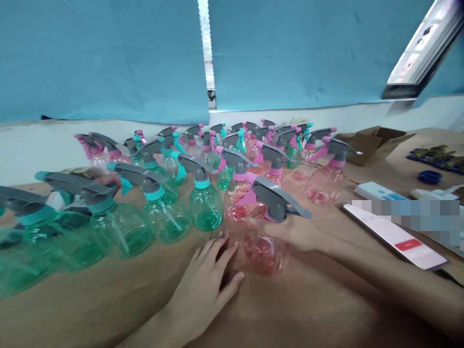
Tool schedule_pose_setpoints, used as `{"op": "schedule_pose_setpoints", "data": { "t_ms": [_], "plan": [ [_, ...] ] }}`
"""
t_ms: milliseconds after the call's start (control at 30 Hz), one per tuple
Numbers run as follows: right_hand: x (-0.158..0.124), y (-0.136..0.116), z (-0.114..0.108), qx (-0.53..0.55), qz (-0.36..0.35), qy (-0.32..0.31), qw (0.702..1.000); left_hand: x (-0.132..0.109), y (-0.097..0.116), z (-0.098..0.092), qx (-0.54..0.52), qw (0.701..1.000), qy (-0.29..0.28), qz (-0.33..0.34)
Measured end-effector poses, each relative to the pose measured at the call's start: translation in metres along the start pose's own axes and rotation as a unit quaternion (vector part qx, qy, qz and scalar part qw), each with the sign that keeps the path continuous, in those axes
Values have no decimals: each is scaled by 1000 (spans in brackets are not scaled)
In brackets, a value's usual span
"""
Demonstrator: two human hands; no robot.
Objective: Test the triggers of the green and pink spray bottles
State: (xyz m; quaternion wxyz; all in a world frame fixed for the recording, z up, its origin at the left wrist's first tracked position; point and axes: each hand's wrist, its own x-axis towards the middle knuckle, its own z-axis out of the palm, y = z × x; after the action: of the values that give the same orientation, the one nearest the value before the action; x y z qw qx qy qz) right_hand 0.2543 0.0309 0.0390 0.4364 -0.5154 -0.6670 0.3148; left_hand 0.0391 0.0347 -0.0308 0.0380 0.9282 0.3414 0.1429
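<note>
My right hand [286, 231] is wrapped round the neck of a pink spray bottle [266, 256] with a grey and pink trigger head. The bottle stands nearly upright at the front of the group, and its collar is partly hidden by my fingers. Flat on the table just left of it rests my left hand [206, 285], fingers apart and holding nothing. Beyond my left fingertips is a green spray bottle [206, 208] with a turquoise collar. Another pink spray bottle [328, 181] stands farther back on the right.
Several green bottles [121, 229] line the left side, with more pink and green ones behind. On the right are a lit phone [395, 237], a white power strip [377, 191], a blue ring-shaped item [429, 176] and an open cardboard box [373, 145]. Blue curtains [290, 53] hang behind.
</note>
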Motion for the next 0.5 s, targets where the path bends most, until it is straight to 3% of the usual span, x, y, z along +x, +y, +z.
{"op": "schedule_pose_setpoints", "data": {
  "t_ms": [300, 500],
  "plan": [
    [0, -2, 0, 12, -5, -26, 1000, 0, 0, 0, 0, 1000, 0, -4],
    [-1, 1, 0, -16, 4, -11, 1000, 0, 0, 0, -23, 1000, 1, -6]
  ]
}}
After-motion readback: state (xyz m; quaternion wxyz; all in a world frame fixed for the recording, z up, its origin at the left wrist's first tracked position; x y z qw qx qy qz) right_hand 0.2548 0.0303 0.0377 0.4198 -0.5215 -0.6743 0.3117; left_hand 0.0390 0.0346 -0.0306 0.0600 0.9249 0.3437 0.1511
